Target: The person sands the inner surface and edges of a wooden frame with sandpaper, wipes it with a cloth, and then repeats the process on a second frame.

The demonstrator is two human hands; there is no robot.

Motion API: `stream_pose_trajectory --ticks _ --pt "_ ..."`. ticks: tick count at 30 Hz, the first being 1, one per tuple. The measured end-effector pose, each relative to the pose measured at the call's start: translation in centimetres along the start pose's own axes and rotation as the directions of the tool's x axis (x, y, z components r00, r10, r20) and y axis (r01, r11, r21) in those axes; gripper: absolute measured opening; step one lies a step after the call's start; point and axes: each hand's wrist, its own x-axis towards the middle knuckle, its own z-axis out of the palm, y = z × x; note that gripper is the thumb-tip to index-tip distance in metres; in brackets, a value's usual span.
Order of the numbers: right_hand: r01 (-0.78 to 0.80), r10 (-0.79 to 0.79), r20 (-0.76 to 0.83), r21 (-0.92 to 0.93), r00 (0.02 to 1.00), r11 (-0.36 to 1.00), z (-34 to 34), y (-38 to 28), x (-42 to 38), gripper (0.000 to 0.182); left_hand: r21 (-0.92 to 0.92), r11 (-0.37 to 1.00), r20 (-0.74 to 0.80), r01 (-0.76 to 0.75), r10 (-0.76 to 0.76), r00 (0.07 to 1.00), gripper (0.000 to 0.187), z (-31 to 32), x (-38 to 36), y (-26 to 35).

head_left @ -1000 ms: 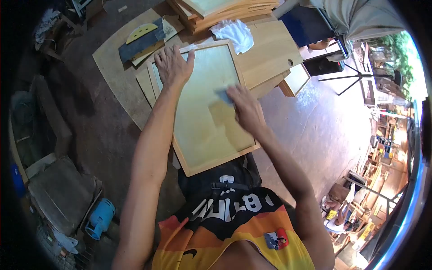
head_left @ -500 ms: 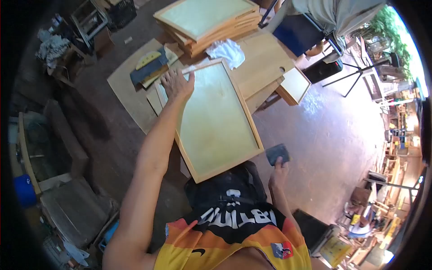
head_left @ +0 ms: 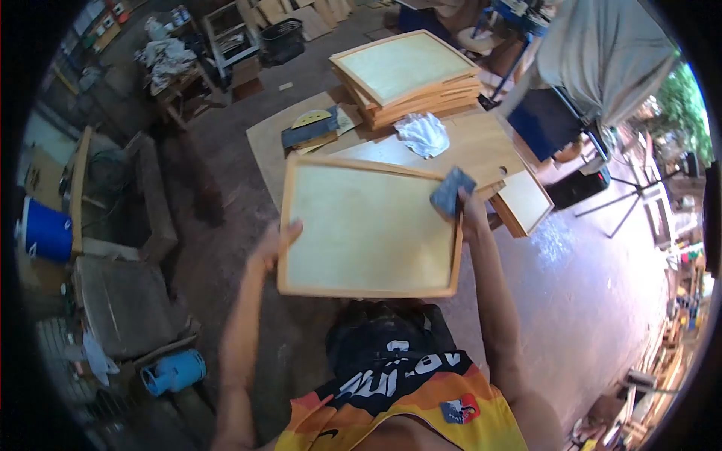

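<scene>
A shallow wooden tray (head_left: 368, 292) with a pale panel and a raised rim is held up in front of my torso. My left hand (head_left: 272, 244) is closed around its left side, thumb over the rim. At the opposite side, my right hand (head_left: 472, 214) grips a folded grey piece of sandpaper (head_left: 453, 192), which overlaps the tray's upper right corner. The fingers of that hand lie along the outer right edge, partly hidden by the frame.
Beyond the tray stands a plywood table (head_left: 481, 143) bearing a stack of similar trays (head_left: 406, 68), a white cloth (head_left: 423, 135) and sanding sheets (head_left: 310, 134). Another stack of trays (head_left: 526, 199) is at its right. A blue gas cylinder (head_left: 174, 372) lies lower left.
The tray has turned to lie crosswise and come off the table toward me. My left hand moved from its far end to its left side; my right hand rose with the sandpaper to the right edge.
</scene>
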Motion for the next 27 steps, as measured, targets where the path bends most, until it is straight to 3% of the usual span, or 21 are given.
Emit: stream_pose_trajectory --ticks 1,2,3,4,5,6,8,11,12,14,15,16,18,21,22,23,24,25,26,27 --pt "-0.019 0.019 -0.004 -0.039 1.0 0.999 3.9 -2.9 0.4 0.03 0.021 0.999 -0.33 0.049 -0.039 0.943 0.052 2.2 -3.0 -2.9" --pt "0.027 -0.017 0.093 -0.108 0.996 0.994 6.0 -2.7 3.2 0.03 -0.124 0.985 -0.198 -0.12 0.094 0.976 0.064 2.4 -4.5 -7.7" --pt "0.078 -0.045 0.191 -0.17 0.981 0.982 8.1 -2.3 5.6 0.03 -0.242 0.966 -0.341 -0.096 0.009 0.94 0.065 5.5 -8.1 -8.6" --pt "0.234 -0.171 0.259 -0.234 0.951 0.944 10.8 -2.2 6.4 0.031 -0.354 0.915 -0.397 -0.192 0.039 0.917 0.062 8.3 -10.4 -10.8" --pt "0.447 -0.326 0.329 -0.429 0.887 0.785 13.3 -3.1 6.2 0.032 -0.454 0.841 -0.451 -0.294 0.068 0.89 0.059 11.0 -11.7 -12.4" --pt "0.595 -0.48 0.378 -0.658 0.791 0.462 15.5 -3.7 6.0 0.033 -0.538 0.765 -0.505 -0.355 0.045 0.862 0.057 13.7 -12.7 -12.9" --pt "0.768 -0.591 0.505 -0.287 0.629 0.572 18.6 -4.1 3.8 0.037 -0.663 0.563 -0.612 -0.493 -0.028 0.791 0.053 19.2 -14.2 -13.6" --pt "0.87 -0.641 0.588 -0.342 0.493 0.355 21.0 -2.6 1.1 0.043 -0.61 0.554 -0.735 -0.567 -0.129 0.665 0.048 25.1 -11.7 -18.2" --pt "0.897 -0.605 0.663 -0.338 0.441 0.283 21.1 -1.5 0.8 0.041 -0.612 0.571 -0.734 -0.548 -0.151 0.662 0.042 26.8 -11.0 -18.3" --pt "0.943 -0.525 0.786 -0.312 0.327 0.119 20.8 0.1 1.0 0.036 -0.77 0.434 -0.555 -0.468 -0.094 0.826 0.039 29.7 -11.3 -14.7" --pt "0.922 -0.411 0.84 -0.386 0.355 0.008 20.9 0.0 0.3 0.027 -0.855 0.463 -0.306 -0.233 -0.088 0.948 0.042 30.4 -10.7 -15.3" --pt "0.941 -0.401 0.865 -0.339 0.302 -0.022 20.9 0.9 0.8 0.024 -0.83 0.552 -0.087 -0.079 0.011 0.996 0.046 30.8 -10.5 -14.7" --pt "0.944 -0.378 0.889 -0.317 0.259 -0.097 21.0 3.3 2.9 0.023 -0.656 0.729 0.171 0.196 -0.109 0.979 0.047 30.7 -9.9 -14.1" --pt "0.899 -0.267 0.933 -0.318 0.241 -0.3 21.1 5.4 4.2 0.024 -0.249 0.936 0.313 0.25 -0.167 0.935 0.04 27.3 -9.0 -11.3" --pt "0.901 -0.299 0.929 -0.311 0.22 -0.303 21.2 5.5 3.7 0.026 -0.136 0.991 0.298 0.007 0.034 0.954 0.029 25.4 -7.6 -11.8" --pt "0.902 -0.325 0.924 -0.304 0.201 -0.306 21.3 5.5 2.9 0.028 -0.067 0.998 0.141 0.013 -0.004 0.99 0.023 23.0 -6.8 -10.1" --pt "0.903 -0.352 0.919 -0.294 0.177 -0.314 21.5 5.4 2.5 0.03 -0.075 0.978 -0.114 -0.195 0.186 0.976 0.023 20.8 -5.3 -8.9" --pt "0.91 -0.27 0.938 -0.293 0.216 -0.293 21.8 7.1 3.7 0.039 0.007 0.994 -0.254 -0.112 0.11 0.961 0.024 17.4 -3.8 -5.3" --pt "0.904 -0.28 0.934 -0.306 0.224 -0.297 22.1 7.4 3.7 0.039 0.114 0.939 -0.406 -0.324 0.342 0.848 0.029 14.1 0.5 -5.5" --pt "0.898 -0.291 0.928 -0.319 0.232 -0.304 22.6 7.6 3.3 0.04 0.296 0.929 -0.522 -0.224 0.353 0.776 0.033 11.1 4.2 -3.9"
